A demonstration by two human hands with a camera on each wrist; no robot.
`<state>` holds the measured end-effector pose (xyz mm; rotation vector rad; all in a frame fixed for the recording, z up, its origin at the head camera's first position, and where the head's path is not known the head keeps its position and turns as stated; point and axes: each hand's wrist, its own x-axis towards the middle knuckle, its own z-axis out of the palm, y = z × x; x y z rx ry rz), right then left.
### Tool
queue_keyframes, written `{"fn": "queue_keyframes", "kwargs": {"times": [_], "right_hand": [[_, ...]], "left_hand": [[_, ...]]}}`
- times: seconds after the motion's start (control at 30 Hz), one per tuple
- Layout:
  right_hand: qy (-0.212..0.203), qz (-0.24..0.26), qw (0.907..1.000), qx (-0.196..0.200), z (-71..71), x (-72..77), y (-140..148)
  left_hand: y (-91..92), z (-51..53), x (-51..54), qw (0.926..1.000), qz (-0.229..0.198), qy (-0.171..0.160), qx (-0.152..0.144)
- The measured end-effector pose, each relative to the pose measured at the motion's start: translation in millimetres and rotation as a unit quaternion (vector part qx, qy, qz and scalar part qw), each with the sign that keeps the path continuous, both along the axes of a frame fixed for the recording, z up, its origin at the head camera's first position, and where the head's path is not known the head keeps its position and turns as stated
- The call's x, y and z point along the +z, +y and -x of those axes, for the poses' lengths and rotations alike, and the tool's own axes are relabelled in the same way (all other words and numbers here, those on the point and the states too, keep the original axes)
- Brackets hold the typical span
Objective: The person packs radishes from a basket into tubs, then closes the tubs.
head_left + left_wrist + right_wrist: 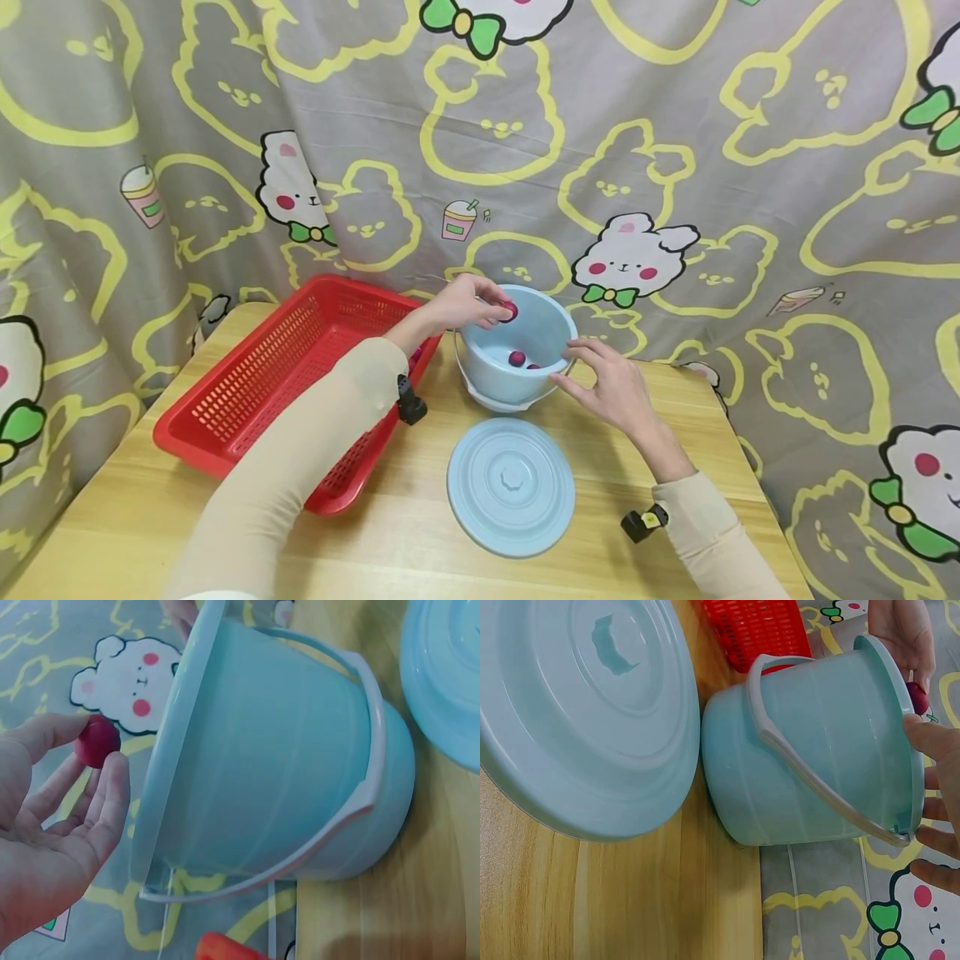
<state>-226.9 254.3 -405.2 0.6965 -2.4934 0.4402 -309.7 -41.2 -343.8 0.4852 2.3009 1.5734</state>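
Note:
My left hand (467, 302) pinches a small dark-red ball (97, 741) between thumb and fingertips, over the mouth of a light-blue bucket (498, 379). In the left wrist view the ball is beside the bucket's rim, apart from it. Two more dark-red balls show inside the bucket, one of them (517, 358) in fuller view. My right hand (611, 385) holds the bucket's rim at the near right, its thumb (930, 737) on the rim and the fingers spread along it. A pale handle (802, 766) hangs down the bucket's near side.
A red perforated plastic basket (217, 467) stands left of the bucket, partly under my left forearm; dark-red bits show by its right wall. The bucket's round blue lid (512, 487) lies on the wooden table (405, 542) in front. A patterned curtain (502, 208) hangs behind.

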Motion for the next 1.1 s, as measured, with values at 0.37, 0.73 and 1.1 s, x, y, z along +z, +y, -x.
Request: {"fn": "queue_keyframes", "kwargs": {"times": [0.37, 0.73, 1.1], "right_hand": [[0.008, -0.001, 1.0, 0.005, -0.3, -0.3, 1.0], [0.006, 0.002, 1.0, 0.003, 0.7, -2.1, 2.0], [0.008, 0.003, 1.0, 0.001, 1.1, -2.7, 1.1]], "left_hand": [[15.8, 2.8, -5.4, 0.9999, 0.007, -0.012, -0.008], [22.7, 3.3, -12.6, 0.9997, 0.017, -0.014, 0.004], [22.7, 2.2, -10.5, 0.9993, 0.035, -0.014, -0.006]]}}
